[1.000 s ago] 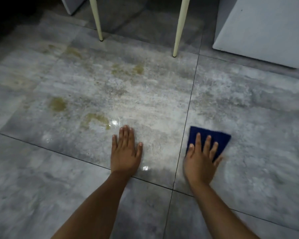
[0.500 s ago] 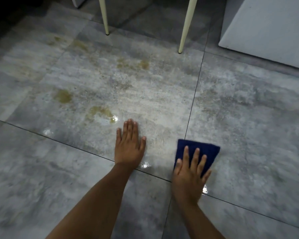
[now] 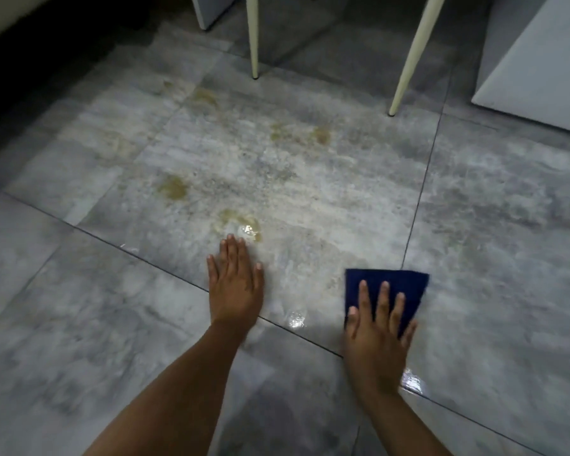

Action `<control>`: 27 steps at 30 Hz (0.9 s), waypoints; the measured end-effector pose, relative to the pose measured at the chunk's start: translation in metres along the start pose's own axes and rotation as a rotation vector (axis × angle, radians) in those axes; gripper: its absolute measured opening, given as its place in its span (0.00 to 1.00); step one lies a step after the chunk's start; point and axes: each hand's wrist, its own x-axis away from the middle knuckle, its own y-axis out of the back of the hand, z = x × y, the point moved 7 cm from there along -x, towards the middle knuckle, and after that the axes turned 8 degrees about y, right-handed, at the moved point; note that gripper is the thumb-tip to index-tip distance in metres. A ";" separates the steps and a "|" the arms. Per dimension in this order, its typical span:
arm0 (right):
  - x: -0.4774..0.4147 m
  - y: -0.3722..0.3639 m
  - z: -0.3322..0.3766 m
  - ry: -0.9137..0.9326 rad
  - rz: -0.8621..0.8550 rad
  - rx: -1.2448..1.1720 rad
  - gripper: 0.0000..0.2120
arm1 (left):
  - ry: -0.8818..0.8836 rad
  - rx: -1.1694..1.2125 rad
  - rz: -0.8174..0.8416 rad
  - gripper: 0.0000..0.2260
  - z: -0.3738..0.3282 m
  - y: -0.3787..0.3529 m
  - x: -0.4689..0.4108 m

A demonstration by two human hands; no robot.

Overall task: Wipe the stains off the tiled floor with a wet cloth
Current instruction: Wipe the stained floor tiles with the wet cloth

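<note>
A dark blue cloth (image 3: 405,287) lies flat on the grey tiled floor (image 3: 343,199), straddling a grout line. My right hand (image 3: 377,327) presses down on the cloth's near half, fingers spread. My left hand (image 3: 234,284) rests flat on the bare tile to the left, fingers together, holding nothing. Several yellow-brown stains mark the tile ahead: one wet stain (image 3: 241,223) just past my left fingertips, another stain (image 3: 173,189) further left, and a pair of stains (image 3: 321,134) near the chair legs. Wet glints show on the floor around both hands.
Two cream chair legs (image 3: 252,37) (image 3: 412,57) stand on the floor ahead. A white cabinet (image 3: 540,77) sits at the far right, and another white corner (image 3: 208,11) at the top. The far left is dark.
My right hand has slid the blue cloth leftwards and nearer, from the right tile onto the grout line. My left hand stays planted in the same spot.
</note>
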 end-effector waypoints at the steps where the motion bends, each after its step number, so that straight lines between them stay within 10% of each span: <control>1: 0.003 -0.008 0.024 0.124 0.044 0.007 0.25 | 0.075 0.008 -0.019 0.32 0.019 0.005 -0.003; 6: -0.055 -0.028 0.113 0.599 0.168 0.124 0.25 | 0.277 0.005 -0.074 0.28 0.085 0.025 -0.021; 12: -0.104 -0.023 0.094 0.217 0.100 0.102 0.25 | 0.332 0.010 -0.093 0.27 0.114 0.042 -0.050; 18: -0.085 -0.052 0.199 0.553 0.183 0.111 0.25 | 0.354 0.019 -0.088 0.29 0.125 0.033 -0.058; 27: -0.092 -0.042 0.180 0.382 0.158 0.114 0.26 | 0.363 -0.003 -0.087 0.29 0.123 0.034 -0.058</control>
